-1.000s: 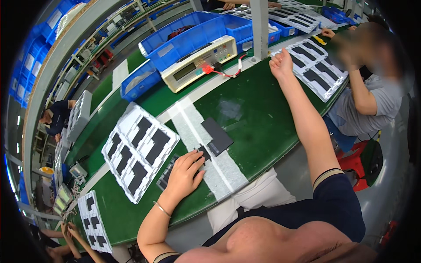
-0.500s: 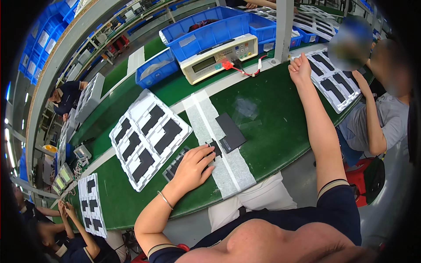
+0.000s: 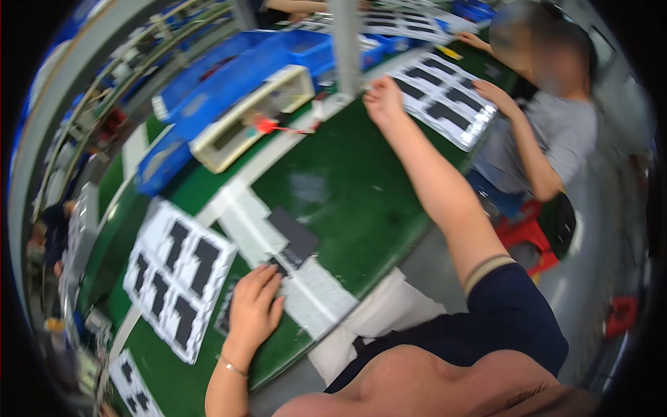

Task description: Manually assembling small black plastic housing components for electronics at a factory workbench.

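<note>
My left hand (image 3: 256, 302) lies over the near edge of the green bench, fingers stretched out. Its fingertips reach the narrow end of a flat black stepped piece (image 3: 295, 236), which rests on a pale strip (image 3: 319, 295) taped across the bench. Partly under that hand is a dark slotted fixture (image 3: 224, 313), mostly hidden. My right arm stretches far out, and the right hand (image 3: 383, 101) is at the left edge of a white tray (image 3: 464, 137) holding several black pieces. Its fingers are curled in; whether anything small is between them is blurred.
Another white tray (image 3: 226, 260) of black stepped pieces lies left of my left hand. Behind stand a cream meter (image 3: 299, 87) with a red lead, blue bins (image 3: 229, 90) and a grey post (image 3: 345, 48). A co-worker in grey (image 3: 570, 128) sits at right, hands by the far tray.
The whole view has swung to the right, blurring the picture. My right hand stays curled near the far tray's edge, and my left hand keeps its place by the black piece.
</note>
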